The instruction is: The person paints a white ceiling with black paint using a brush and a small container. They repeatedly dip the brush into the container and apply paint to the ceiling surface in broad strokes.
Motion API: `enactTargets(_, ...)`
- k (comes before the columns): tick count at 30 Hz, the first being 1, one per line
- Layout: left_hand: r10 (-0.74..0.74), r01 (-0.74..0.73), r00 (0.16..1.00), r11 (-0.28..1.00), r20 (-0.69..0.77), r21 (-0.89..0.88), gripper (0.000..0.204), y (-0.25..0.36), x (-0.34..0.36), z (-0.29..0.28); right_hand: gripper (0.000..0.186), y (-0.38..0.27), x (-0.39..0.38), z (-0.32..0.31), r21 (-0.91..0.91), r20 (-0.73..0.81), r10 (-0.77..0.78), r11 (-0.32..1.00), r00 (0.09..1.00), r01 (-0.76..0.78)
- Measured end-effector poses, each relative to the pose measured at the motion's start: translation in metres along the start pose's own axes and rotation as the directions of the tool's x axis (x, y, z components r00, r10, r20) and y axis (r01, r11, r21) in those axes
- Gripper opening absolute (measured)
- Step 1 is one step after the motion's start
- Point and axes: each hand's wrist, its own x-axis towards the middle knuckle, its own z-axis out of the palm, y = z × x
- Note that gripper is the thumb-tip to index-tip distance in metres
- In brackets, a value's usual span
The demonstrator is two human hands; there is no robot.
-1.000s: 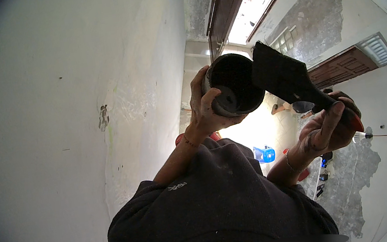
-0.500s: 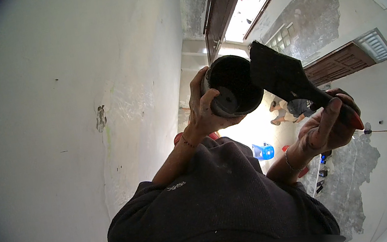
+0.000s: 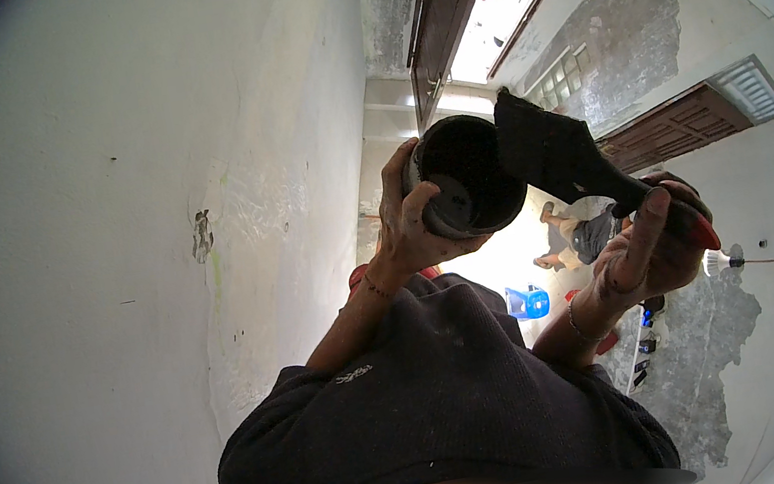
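Note:
My left hand (image 3: 402, 226) is wrapped round a dark, round tub (image 3: 450, 222), its thumb over the near rim. The tub is tilted so that its dark inside shows; a lighter grey patch lies in there. In my right hand (image 3: 650, 253) is a wide putty knife (image 3: 549, 147) with a black blade and a red-ended handle. My right thumb lies along the handle. The blade's left edge overlaps the tub's right rim in view; whether they touch I cannot tell.
A pale wall (image 3: 140, 281) with a chipped spot fills the left side. Beyond my hands are an open brown door (image 3: 447, 14), another person (image 3: 589, 235) low down, a blue plastic object (image 3: 527, 302) on the floor, and a light bulb (image 3: 717, 262) on a cord.
My right hand and the putty knife have shifted slightly left, the handle end a little lower. The left hand and tub have barely moved. The other person has moved a little.

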Motion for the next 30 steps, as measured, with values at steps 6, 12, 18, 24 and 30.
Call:
enactTargets(6,-0.014,0.014,1.000,1.000,0.009,-0.007,0.110,0.0020,-0.0021,0.0010,0.030,0.0018,-0.0010,-0.0040,0.010,0.012,-0.006,1.000,1.000,0.006)
enactTargets(12,-0.005,0.005,1.000,1.000,0.014,-0.011,0.108,0.0027,-0.0030,0.0017,0.028,0.0038,-0.0017,-0.0064,-0.030,0.008,-0.030,0.999,1.000,0.031)
enactTargets(18,-0.002,0.002,1.000,1.000,0.006,-0.012,0.106,0.0042,-0.0019,-0.0001,0.029,0.0026,-0.0033,-0.0064,-0.013,0.002,0.005,1.000,1.000,-0.005)
enactTargets(24,0.000,0.000,1.000,1.000,-0.001,-0.021,0.105,0.0038,-0.0005,0.0006,0.028,0.0063,-0.0021,-0.0053,-0.017,-0.011,-0.020,1.000,1.000,0.020)
enactTargets(30,-0.001,0.001,1.000,1.000,0.006,-0.028,0.106,0.0038,0.0004,0.0001,0.028,0.0064,-0.0030,-0.0056,-0.020,-0.010,0.002,1.000,1.000,-0.002)
